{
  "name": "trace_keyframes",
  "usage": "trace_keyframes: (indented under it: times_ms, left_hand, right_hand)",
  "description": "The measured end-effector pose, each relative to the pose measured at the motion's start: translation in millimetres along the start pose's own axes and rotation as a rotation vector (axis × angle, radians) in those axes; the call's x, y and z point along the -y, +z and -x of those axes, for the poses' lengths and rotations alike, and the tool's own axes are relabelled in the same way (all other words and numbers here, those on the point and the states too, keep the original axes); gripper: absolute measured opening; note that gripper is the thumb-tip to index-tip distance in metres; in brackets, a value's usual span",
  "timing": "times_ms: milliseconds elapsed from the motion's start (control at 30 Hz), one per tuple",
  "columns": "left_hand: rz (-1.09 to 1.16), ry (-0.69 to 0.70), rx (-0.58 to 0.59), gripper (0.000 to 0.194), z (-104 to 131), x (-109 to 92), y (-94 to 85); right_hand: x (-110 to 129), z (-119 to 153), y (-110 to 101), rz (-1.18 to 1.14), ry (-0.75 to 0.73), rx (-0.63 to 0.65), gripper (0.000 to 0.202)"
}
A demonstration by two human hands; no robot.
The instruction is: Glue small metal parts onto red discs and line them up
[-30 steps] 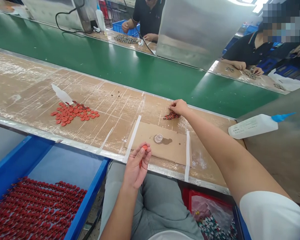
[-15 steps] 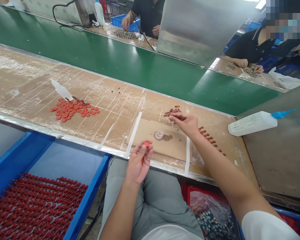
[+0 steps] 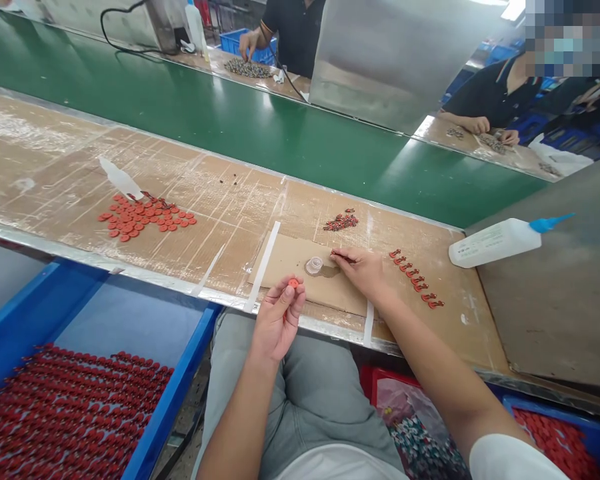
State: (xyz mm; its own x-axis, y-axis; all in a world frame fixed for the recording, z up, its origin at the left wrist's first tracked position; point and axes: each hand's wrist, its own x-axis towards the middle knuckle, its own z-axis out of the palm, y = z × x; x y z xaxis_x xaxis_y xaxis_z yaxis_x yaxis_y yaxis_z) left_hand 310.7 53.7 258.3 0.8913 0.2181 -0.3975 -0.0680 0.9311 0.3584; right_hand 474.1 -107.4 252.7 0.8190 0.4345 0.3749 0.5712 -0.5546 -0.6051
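Between the thumb and fingertips of my left hand (image 3: 279,317) is a round red disc (image 3: 293,283), held above the table's front edge; more red shows lower in the palm. My right hand (image 3: 363,270) pinches a small dark red piece (image 3: 336,253) over the cardboard sheet (image 3: 330,293). Just left of those fingertips stands a small clear cup (image 3: 314,265), with a wet brown stain beside it. Behind the right hand lies a pile of small dark red pieces (image 3: 341,222). A slanting row of red discs with pieces on them (image 3: 416,279) is right of that hand.
Loose red discs (image 3: 145,217) lie at left by a white bottle (image 3: 120,179). A blue-capped bottle (image 3: 497,243) leans near the metal panel at right. A blue bin (image 3: 180,400) holds rows of red parts. Beyond the green belt (image 3: 230,113), other people handle small parts.
My right hand has moved from the pile of small pieces toward the cup, now pinching one piece. The left hand keeps its disc in nearly the same place.
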Motion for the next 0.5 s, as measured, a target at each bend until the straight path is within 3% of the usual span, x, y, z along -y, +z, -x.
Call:
trace_keyframes:
  times_ms: [233, 367, 500]
  left_hand:
    - [-0.037, 0.006, 0.023, 0.018, -3.3, 4.4, -1.4]
    - [-0.057, 0.032, 0.043, 0.02, -6.2, 9.0, -2.6]
    - [-0.054, 0.038, 0.061, 0.02, -8.0, 11.3, -3.6]
  right_hand:
    - [31.2, 7.9, 3.9, -0.309, 0.13, -0.246, 0.022]
    - [44.7, 12.1, 15.2, -0.322, 0.009, -0.317, 0.016]
    - [38.2, 12.6, 23.3, -0.269, -0.117, -0.317, 0.016]
